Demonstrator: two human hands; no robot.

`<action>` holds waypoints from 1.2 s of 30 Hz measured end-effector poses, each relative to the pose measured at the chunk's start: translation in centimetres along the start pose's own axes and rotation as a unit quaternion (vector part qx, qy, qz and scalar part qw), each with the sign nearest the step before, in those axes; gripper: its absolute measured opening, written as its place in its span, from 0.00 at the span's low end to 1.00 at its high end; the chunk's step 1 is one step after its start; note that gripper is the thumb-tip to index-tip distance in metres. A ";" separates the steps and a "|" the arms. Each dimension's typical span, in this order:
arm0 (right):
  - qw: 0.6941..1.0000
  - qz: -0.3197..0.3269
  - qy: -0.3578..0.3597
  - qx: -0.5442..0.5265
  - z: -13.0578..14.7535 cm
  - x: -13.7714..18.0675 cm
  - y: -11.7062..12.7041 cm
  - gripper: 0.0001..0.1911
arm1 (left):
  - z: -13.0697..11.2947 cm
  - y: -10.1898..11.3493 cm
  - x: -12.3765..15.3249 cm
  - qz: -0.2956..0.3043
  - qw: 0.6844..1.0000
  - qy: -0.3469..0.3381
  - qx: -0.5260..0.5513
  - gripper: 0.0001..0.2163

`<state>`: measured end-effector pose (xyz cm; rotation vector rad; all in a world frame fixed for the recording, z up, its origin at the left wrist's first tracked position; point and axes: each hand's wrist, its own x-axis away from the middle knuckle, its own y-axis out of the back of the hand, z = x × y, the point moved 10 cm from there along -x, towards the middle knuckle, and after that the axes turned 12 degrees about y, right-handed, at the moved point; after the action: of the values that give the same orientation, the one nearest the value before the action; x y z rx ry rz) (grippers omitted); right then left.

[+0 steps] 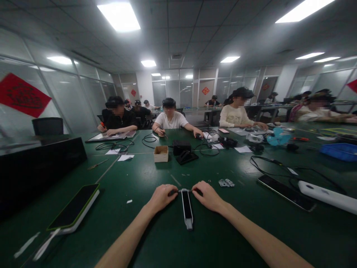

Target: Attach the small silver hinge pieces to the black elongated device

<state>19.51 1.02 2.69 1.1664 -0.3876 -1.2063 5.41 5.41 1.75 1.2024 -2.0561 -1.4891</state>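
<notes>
A slim white-framed device with a long black face (186,205) lies on the green table, its narrow grey end pointing towards me. At its far end, my left hand (163,196) is on the left side with the fingers pinched together. My right hand (206,195) mirrors it on the right, thumb and fingers closed near the same end. Something small and thin seems to stick out from the device to each set of fingertips, too small to make out. Small grey metal brackets (226,182) lie beyond my right hand.
A phone (74,208) on a white base lies left; another phone (286,191) and a white bar-shaped thing (327,195) lie right. Ahead are a small open box (161,154), a black box (181,147), cables and a blue tray (340,150). Several people sit across the green table (139,234).
</notes>
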 end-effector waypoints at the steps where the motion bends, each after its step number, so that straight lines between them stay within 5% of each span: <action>1: 1.000 0.001 -0.002 -0.004 0.0 0.0 -0.1 0.12 | 0.0 0.0 0.0 -0.001 1.000 0.000 0.002 0.07; 36: 0.999 -0.018 0.021 -0.017 -0.8 -0.1 -0.8 0.10 | 0.5 -0.6 -0.2 -0.006 1.000 0.020 0.020 0.09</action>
<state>19.64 1.55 1.68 1.1723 -0.3143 -1.2139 5.46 5.84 1.09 1.2515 -2.0650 -1.4256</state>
